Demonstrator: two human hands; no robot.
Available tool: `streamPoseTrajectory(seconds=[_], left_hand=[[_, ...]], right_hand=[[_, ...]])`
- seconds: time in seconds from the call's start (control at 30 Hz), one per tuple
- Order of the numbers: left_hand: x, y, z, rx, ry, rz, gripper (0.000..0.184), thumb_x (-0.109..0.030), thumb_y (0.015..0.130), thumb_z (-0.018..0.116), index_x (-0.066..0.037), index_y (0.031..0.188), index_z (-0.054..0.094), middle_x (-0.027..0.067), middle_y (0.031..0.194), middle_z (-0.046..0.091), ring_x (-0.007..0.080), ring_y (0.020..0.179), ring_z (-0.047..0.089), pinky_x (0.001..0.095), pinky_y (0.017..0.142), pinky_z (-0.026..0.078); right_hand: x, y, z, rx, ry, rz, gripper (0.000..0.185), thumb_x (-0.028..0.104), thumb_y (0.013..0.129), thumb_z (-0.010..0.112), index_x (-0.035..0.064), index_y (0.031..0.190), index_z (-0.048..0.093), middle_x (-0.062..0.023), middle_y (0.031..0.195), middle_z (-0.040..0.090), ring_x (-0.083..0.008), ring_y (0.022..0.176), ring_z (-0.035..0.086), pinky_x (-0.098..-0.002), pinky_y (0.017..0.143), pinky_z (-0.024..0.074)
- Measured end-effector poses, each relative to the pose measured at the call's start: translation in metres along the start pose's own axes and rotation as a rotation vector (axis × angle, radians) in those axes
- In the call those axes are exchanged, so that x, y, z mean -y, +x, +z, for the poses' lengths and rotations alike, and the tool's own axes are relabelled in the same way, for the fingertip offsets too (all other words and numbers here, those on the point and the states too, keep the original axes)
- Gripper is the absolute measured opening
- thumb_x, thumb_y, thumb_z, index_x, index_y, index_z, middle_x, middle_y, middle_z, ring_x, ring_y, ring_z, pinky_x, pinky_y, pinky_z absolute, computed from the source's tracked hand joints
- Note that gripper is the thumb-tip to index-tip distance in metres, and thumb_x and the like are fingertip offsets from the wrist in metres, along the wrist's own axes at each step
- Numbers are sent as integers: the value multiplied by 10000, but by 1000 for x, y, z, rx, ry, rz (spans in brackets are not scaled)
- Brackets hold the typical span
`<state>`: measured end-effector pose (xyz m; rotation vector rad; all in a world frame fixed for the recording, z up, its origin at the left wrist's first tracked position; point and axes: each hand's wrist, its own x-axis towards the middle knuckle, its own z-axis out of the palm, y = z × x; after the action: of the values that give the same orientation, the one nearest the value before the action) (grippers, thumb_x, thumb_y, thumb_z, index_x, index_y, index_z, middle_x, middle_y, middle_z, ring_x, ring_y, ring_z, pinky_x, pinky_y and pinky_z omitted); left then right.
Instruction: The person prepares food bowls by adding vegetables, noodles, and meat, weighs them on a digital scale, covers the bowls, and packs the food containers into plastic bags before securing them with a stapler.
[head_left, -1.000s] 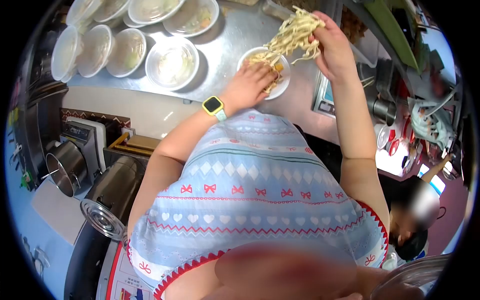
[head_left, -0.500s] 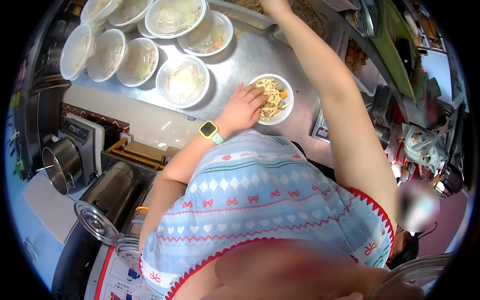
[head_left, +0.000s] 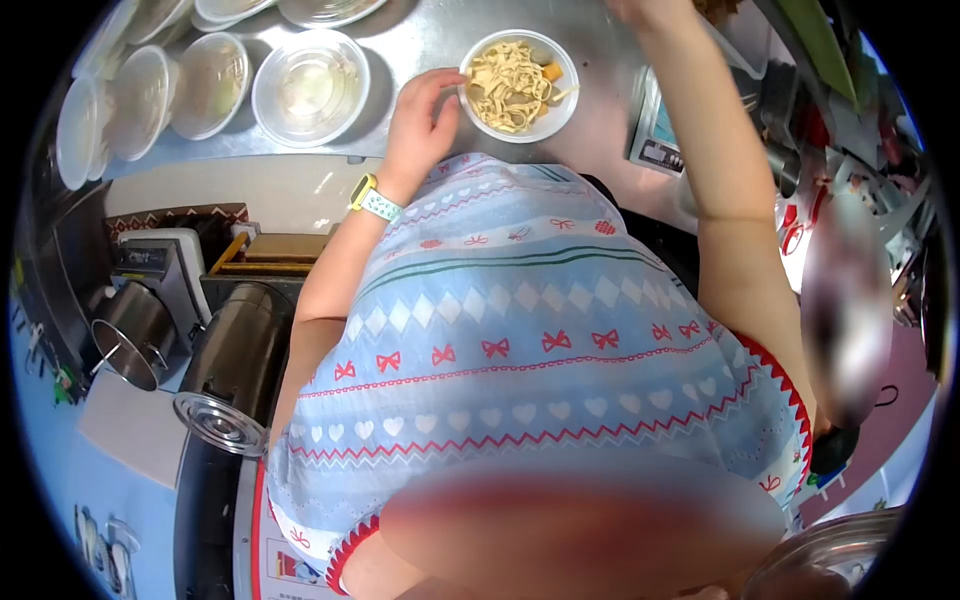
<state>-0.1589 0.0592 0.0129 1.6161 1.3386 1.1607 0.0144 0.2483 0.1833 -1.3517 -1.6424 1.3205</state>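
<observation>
A white round bowl [head_left: 548,128] stands on the steel counter, holding pale yellow strips [head_left: 508,88] like shredded tofu skin or noodles, with an orange chunk at the right side. My left hand [head_left: 424,122] is at the bowl's left edge, its fingertips at the rim and the thumb apart; nothing shows in it. A yellow watch sits on that wrist. At the top edge of the view, my right hand [head_left: 648,8] lies up and to the right of the bowl, mostly cut off, so its fingers cannot be made out.
Several lidded bowls [head_left: 310,88] of food crowd the counter [head_left: 420,40] at upper left. Right of the bowl sits a small scale [head_left: 658,152]. A tall steel pot [head_left: 238,350] stands at lower left, beside other equipment.
The view has shifted, so the counter appears higher. My left hand has come off the strips to the bowl's left rim. My right hand has drawn back from the far trays, toward the right.
</observation>
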Motion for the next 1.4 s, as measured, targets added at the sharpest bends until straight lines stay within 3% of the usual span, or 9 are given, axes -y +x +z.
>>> streamPoseTrajectory(seconds=[0.1,0.23,0.33,0.47,0.63,0.7,1.0,1.17,1.4], left_hand=[[6,-1,7,21,18,17,328,-55,836,578,-42,1164,586,160,1225,604,361,1146,537,432,999,413],[3,-3,14,89,185,117,418,-114,858,606,-22,1258,529,203,1346,517,344,1238,494,447,1048,376],[2,2,25,152,310,221,465,-168,862,621,-63,1302,515,180,1407,472,346,1301,441,518,1088,322],[-7,14,46,363,559,338,478,-267,875,621,-171,1335,540,59,1417,497,299,1339,431,607,1124,235],[-3,16,28,466,768,349,383,-245,877,609,-205,1258,612,-22,1333,573,243,1285,484,599,1121,251],[3,14,27,363,755,329,367,-227,869,613,-201,1235,624,-17,1320,577,248,1259,498,602,1113,266],[-5,17,38,444,739,414,456,-263,876,583,-170,1321,551,82,1372,522,307,1302,459,627,1093,276],[-6,9,25,420,723,329,583,-325,892,582,-223,1446,433,79,1487,418,323,1369,377,648,1098,247],[-1,-1,1,178,365,168,432,-130,821,621,-73,1246,571,168,1342,508,388,1222,470,488,1049,374]], right_hand=[[-78,-58,15,10,81,147,193,73,890,566,50,1036,689,-55,849,689,-160,742,630,-287,688,509],[-149,-120,28,270,-67,303,342,48,922,585,67,1262,616,-71,1153,648,-122,982,608,-281,871,504],[-184,-147,16,-27,-328,-107,301,91,919,572,92,1212,644,-119,1151,675,-209,1030,625,-327,880,496],[-187,-168,33,49,-583,-103,204,37,868,577,66,1043,677,-146,1074,660,-346,970,624,-387,849,513],[-207,-182,30,-267,-521,-245,223,69,867,573,112,1053,688,-108,1129,657,-329,981,632,-416,877,496],[-216,-190,25,-84,-866,-281,264,64,835,595,153,1061,700,-58,1128,671,-270,1057,620,-474,958,432],[-192,-199,22,266,-732,-292,232,80,851,591,135,1050,697,-58,1099,687,-215,1071,629,-461,1078,368],[-155,-127,2,-71,-419,-282,225,63,862,574,109,1041,701,-90,1042,690,-266,999,646,-392,934,487],[-91,129,44,-244,-590,-664,229,67,876,556,54,1064,685,-153,913,701,-294,824,668,-384,769,527]])
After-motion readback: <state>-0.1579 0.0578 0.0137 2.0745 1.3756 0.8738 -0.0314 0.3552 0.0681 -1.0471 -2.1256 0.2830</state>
